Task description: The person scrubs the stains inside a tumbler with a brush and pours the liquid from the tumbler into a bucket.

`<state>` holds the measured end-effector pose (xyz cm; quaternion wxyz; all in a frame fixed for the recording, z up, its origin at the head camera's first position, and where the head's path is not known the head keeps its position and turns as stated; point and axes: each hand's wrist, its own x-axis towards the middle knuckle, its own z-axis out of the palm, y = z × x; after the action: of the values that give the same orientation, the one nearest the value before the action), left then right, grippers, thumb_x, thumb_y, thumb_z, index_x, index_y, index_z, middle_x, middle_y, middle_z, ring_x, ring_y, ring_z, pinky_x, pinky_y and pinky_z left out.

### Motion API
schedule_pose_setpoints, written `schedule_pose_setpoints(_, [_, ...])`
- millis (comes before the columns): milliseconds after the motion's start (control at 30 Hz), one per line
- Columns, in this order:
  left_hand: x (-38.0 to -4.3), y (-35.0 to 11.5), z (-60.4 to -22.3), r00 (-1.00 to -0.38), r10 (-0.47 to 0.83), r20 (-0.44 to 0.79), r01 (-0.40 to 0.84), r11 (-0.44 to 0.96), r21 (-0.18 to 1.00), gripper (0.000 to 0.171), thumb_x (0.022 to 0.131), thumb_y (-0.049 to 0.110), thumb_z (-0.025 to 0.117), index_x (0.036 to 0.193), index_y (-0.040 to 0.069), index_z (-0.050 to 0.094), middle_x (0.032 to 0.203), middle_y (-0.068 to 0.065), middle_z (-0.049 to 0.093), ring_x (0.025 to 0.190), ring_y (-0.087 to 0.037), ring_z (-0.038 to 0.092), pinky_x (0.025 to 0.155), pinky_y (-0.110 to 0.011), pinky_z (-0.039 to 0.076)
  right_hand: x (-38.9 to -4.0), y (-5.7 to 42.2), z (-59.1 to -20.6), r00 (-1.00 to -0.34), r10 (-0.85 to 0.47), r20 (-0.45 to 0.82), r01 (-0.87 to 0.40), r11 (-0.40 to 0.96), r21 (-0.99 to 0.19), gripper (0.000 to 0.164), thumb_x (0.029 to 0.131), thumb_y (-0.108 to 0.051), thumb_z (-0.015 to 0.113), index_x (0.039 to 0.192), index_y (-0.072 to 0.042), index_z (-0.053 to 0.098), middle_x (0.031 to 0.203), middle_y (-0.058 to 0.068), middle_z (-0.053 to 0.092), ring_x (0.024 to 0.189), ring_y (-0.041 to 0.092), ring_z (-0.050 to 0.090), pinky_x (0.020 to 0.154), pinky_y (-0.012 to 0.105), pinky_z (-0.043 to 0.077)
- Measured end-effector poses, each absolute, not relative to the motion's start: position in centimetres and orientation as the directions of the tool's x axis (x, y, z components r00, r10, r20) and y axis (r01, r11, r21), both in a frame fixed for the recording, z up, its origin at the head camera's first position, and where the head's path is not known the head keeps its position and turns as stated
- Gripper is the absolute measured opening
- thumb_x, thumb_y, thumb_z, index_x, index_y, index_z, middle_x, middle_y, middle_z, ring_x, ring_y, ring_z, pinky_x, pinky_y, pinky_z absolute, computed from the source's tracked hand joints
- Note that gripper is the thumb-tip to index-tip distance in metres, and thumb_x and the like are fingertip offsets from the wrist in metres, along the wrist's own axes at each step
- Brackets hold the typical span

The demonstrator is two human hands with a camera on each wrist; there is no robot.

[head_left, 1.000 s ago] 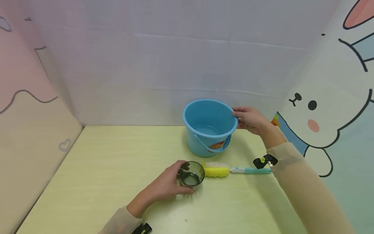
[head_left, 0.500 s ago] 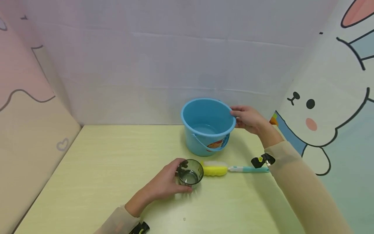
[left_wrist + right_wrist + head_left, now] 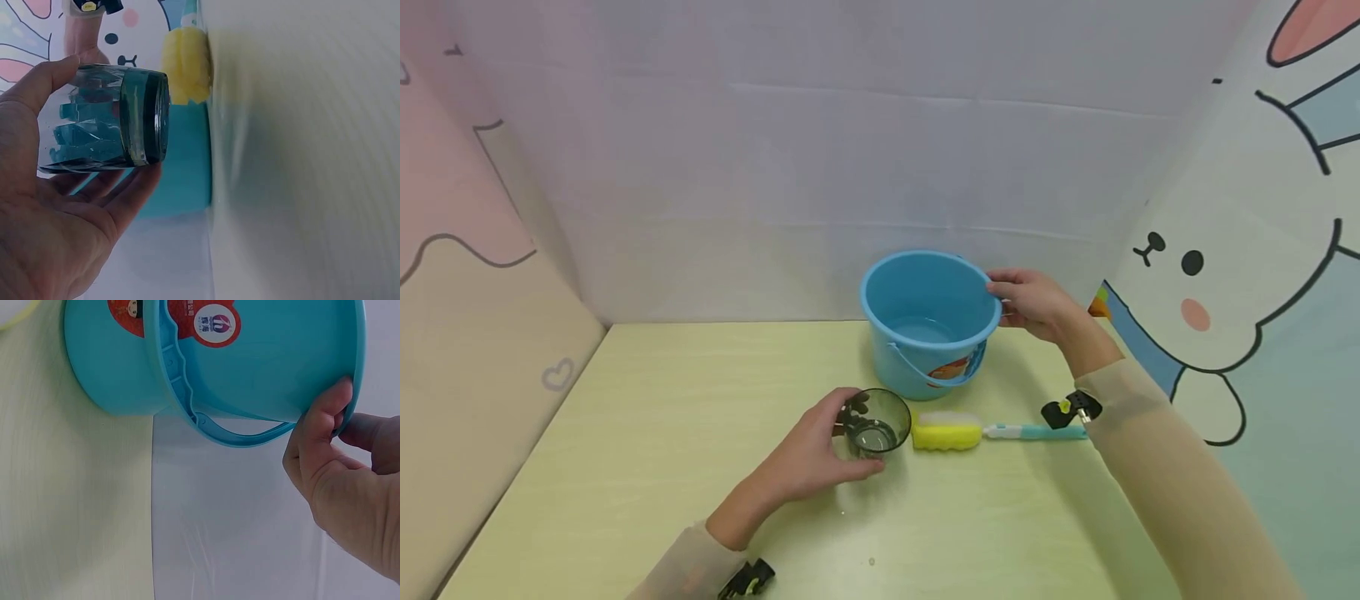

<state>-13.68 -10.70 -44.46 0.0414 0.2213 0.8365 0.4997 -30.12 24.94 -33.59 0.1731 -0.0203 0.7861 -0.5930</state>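
My cup point(image 3: 142, 119) is tinted glass, smooth & v. glossy, see-through. The bucket point(image 3: 904, 373) I grip = smooth plastic w/ a soft sheen; its handle point(image 3: 237, 441) is plastic too, ribbed in part. Sponge point(image 3: 946, 438): matt, foam-like, lumpy. Its stick point(image 3: 1048, 432) looks smooth plastic. Table point(image 3: 700, 417): smooth, faint wood-type grain, slight shine. Backdrop point(image 3: 775, 167): matt, creased, cloth-like. My sleeve point(image 3: 1165, 467): matt cloth.

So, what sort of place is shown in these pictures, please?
Probably a staged tabletop booth, though the wider room is out of view: a pale table meets a creased, plain backdrop, with cartoon-printed walls on both sides.
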Motion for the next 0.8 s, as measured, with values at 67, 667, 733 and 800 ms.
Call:
schedule_pose_setpoints(67, [-13.8,-11.0,-44.1,-0.902,0.398,0.169,0.338,0.405,0.850,0.082,0.077,0.033,0.096,0.145,0.017,0.052,0.135,0.005,0.062,0.120,-0.016,0.063,0.103,-0.041,0.055,-30.1,24.9,-33.6,-0.940,-0.238,-0.245,0.170,0.296,-0.940,0.054,0.115,-0.022,0.049,0.162,-0.001,0.037,0.142,0.022,0.054,0.095,0.020,0.068,0.080,0.027,0.062])
schedule_pose_setpoints(667, [-16.2,-14.3,-40.1,-0.902,0.300,0.311,0.425,0.480,0.767,0.088,0.080,0.030,0.095,0.151,0.010,0.046,0.135,-0.006,0.064,0.118,-0.025,0.064,0.093,-0.044,0.059,-30.0,25.2,-33.7,-0.939,-0.235,-0.252,0.180,0.290,-0.940,0.053,0.115,-0.023,0.049,0.162,-0.002,0.039,0.142,0.021,0.054,0.097,0.020,0.067,0.082,0.029,0.061])
schedule_pose_setpoints(733, [-16.6,-14.6,-39.6,-0.901,0.291,0.322,0.429,0.490,0.758,0.089,0.080,0.030,0.095,0.151,0.010,0.046,0.135,-0.008,0.064,0.116,-0.026,0.065,0.092,-0.044,0.059,-29.9,25.2,-33.7,-0.939,-0.235,-0.251,0.179,0.289,-0.940,0.053,0.115,-0.023,0.049,0.162,-0.003,0.039,0.141,0.021,0.055,0.097,0.020,0.067,0.082,0.029,0.061])
schedule_pose_setpoints(800, [-17.0,-14.9,-39.0,-0.902,0.280,0.328,0.429,0.504,0.749,0.089,0.079,0.030,0.095,0.151,0.011,0.046,0.133,-0.008,0.064,0.113,-0.026,0.065,0.091,-0.044,0.059,-29.9,25.2,-33.7,-0.940,-0.234,-0.250,0.178,0.289,-0.941,0.053,0.115,-0.023,0.049,0.162,-0.003,0.039,0.142,0.021,0.055,0.097,0.020,0.067,0.082,0.029,0.061])
